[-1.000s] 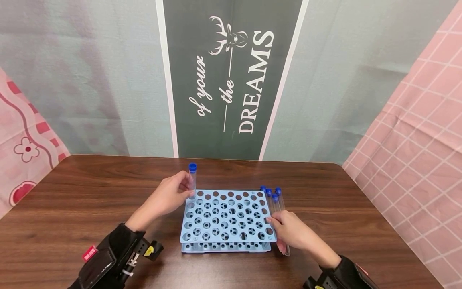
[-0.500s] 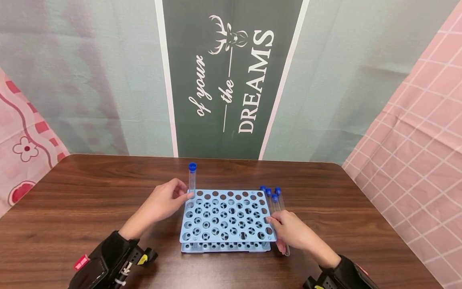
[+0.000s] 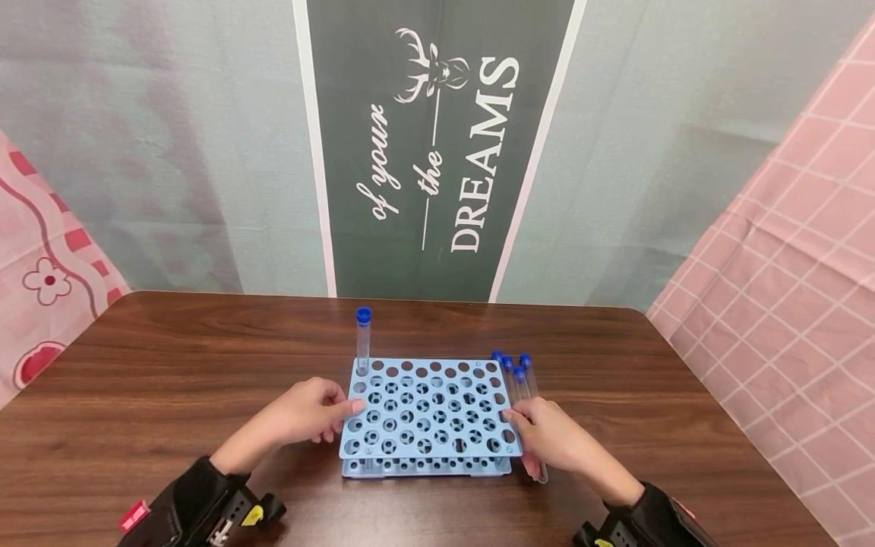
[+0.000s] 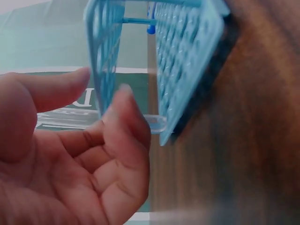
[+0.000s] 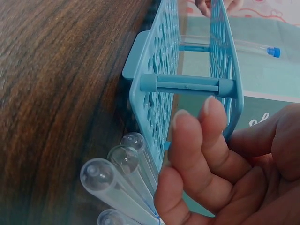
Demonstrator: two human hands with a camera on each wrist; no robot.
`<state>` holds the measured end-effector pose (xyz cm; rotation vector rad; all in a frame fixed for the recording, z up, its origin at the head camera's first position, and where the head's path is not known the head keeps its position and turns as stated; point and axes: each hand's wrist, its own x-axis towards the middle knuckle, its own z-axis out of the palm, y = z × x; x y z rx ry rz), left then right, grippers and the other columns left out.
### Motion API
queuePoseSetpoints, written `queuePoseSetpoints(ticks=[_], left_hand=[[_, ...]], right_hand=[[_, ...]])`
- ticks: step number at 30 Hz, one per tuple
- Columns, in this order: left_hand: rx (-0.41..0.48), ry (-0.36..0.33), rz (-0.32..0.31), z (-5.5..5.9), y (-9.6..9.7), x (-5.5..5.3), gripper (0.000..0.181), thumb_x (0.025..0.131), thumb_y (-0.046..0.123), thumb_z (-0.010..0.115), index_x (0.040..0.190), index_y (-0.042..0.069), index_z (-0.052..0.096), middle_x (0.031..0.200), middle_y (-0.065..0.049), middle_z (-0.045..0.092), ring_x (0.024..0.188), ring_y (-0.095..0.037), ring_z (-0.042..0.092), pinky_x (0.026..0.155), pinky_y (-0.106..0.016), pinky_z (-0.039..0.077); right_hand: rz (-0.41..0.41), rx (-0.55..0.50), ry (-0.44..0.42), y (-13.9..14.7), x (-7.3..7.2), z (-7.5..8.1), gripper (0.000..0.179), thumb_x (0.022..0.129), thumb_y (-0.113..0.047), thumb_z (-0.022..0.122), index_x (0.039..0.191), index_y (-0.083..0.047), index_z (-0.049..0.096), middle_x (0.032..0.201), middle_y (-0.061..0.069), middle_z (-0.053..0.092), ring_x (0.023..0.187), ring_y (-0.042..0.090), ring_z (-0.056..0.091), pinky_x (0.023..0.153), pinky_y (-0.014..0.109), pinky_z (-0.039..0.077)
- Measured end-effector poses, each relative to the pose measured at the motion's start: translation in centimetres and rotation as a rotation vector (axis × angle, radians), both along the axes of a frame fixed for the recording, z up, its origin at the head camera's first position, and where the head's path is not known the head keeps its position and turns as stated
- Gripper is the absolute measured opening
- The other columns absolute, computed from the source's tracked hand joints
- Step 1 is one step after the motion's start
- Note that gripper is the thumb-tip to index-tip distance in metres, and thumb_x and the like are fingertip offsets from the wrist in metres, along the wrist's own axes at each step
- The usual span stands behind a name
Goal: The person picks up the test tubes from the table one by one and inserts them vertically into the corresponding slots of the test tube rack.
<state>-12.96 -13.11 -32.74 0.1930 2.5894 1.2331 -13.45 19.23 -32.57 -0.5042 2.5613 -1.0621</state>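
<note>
A light blue test tube rack (image 3: 424,406) stands on the wooden table. One clear test tube (image 3: 364,342) with a blue cap is upright in its far left corner hole; the tube's rounded bottom (image 4: 158,123) shows between the rack's plates in the left wrist view. My left hand (image 3: 307,414) is at the rack's left side, thumb on the upper plate and curled fingers beneath it. At the right edge my right hand (image 3: 550,437) grips the upper plate between thumb and fingers. Several blue-capped test tubes (image 3: 525,384) lie beside the rack there, partly hidden by that hand.
Rounded tube bottoms (image 5: 101,176) lie close to the rack's right side, just by the right fingers. Brown table surface (image 3: 205,342) surrounds the rack. A printed curtain (image 3: 437,190) hangs behind the table's back edge.
The left hand has let go of the test tube, now standing in the corner hole, and moved down toward me along the rack's left edge. The right hand has stayed put.
</note>
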Motion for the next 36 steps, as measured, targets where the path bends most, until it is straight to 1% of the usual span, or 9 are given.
queuePoseSetpoints(ticks=[2, 5, 8, 15, 22, 27, 31, 36], left_hand=[[0.033, -0.007, -0.037, -0.2, -0.09, 0.19, 0.035, 0.088, 0.033, 0.061, 0.068, 0.005, 0.055, 0.056, -0.002, 0.052, 0.046, -0.012, 0.05, 0.046, -0.029, 0.043], [0.071, -0.026, -0.056, -0.4, -0.05, 0.39, 0.039, 0.088, 0.035, 0.059, 0.064, 0.005, 0.054, 0.052, 0.0, 0.052, 0.044, -0.011, 0.05, 0.044, -0.026, 0.041], [0.099, -0.041, -0.051, -0.51, 0.11, 0.54, 0.039, 0.089, 0.035, 0.058, 0.064, 0.005, 0.055, 0.049, 0.0, 0.051, 0.043, -0.01, 0.049, 0.043, -0.024, 0.039], [0.126, -0.072, -0.023, -0.8, 0.26, 0.7, 0.038, 0.09, 0.036, 0.057, 0.068, 0.005, 0.056, 0.049, 0.001, 0.05, 0.042, -0.009, 0.045, 0.042, -0.021, 0.034], [0.161, -0.109, -0.045, -0.95, 0.12, 0.57, 0.034, 0.091, 0.031, 0.056, 0.072, 0.004, 0.057, 0.052, 0.0, 0.05, 0.044, -0.009, 0.046, 0.044, -0.021, 0.034], [0.158, -0.13, -0.042, -0.76, 0.15, 0.56, 0.032, 0.091, 0.029, 0.057, 0.072, 0.004, 0.057, 0.052, 0.0, 0.051, 0.044, -0.008, 0.046, 0.044, -0.02, 0.033], [0.133, -0.137, -0.031, -0.47, 0.3, 0.53, 0.032, 0.091, 0.028, 0.057, 0.068, 0.005, 0.056, 0.052, 0.0, 0.051, 0.044, -0.008, 0.046, 0.044, -0.02, 0.034], [0.118, -0.146, -0.032, -0.32, 0.37, 0.49, 0.033, 0.091, 0.027, 0.058, 0.065, 0.006, 0.053, 0.052, 0.0, 0.049, 0.044, -0.008, 0.044, 0.044, -0.019, 0.034]], right_hand=[[0.0, 0.005, 0.003, -0.02, -0.03, 0.0, 0.034, 0.097, -0.01, 0.043, 0.064, -0.004, 0.046, 0.04, 0.003, 0.05, 0.033, 0.015, 0.052, 0.034, 0.032, 0.04], [0.004, 0.01, 0.006, -0.05, -0.05, 0.03, 0.034, 0.097, -0.01, 0.043, 0.064, -0.004, 0.046, 0.04, 0.002, 0.05, 0.033, 0.015, 0.052, 0.034, 0.03, 0.038], [0.007, 0.012, 0.005, -0.07, -0.04, 0.08, 0.034, 0.097, -0.01, 0.042, 0.064, -0.004, 0.046, 0.04, 0.002, 0.05, 0.033, 0.015, 0.052, 0.034, 0.029, 0.038], [0.006, 0.037, 0.005, -0.05, -0.01, 0.1, 0.034, 0.097, -0.008, 0.042, 0.063, -0.005, 0.045, 0.04, 0.001, 0.05, 0.034, 0.014, 0.052, 0.033, 0.027, 0.036], [0.001, 0.02, 0.002, -0.04, 0.03, 0.11, 0.034, 0.097, -0.011, 0.043, 0.064, -0.005, 0.045, 0.04, 0.002, 0.05, 0.034, 0.015, 0.052, 0.033, 0.026, 0.034], [0.003, 0.011, 0.0, -0.01, 0.1, 0.1, 0.033, 0.097, -0.013, 0.044, 0.065, -0.005, 0.046, 0.041, 0.003, 0.051, 0.034, 0.016, 0.052, 0.034, 0.029, 0.036], [0.007, 0.022, 0.011, 0.08, 0.05, 0.07, 0.033, 0.097, -0.012, 0.043, 0.065, -0.006, 0.046, 0.041, 0.002, 0.051, 0.034, 0.015, 0.052, 0.035, 0.031, 0.04], [0.011, 0.022, 0.018, 0.25, 0.02, 0.07, 0.034, 0.097, -0.012, 0.044, 0.065, -0.005, 0.047, 0.042, 0.002, 0.051, 0.035, 0.015, 0.052, 0.037, 0.036, 0.044]])
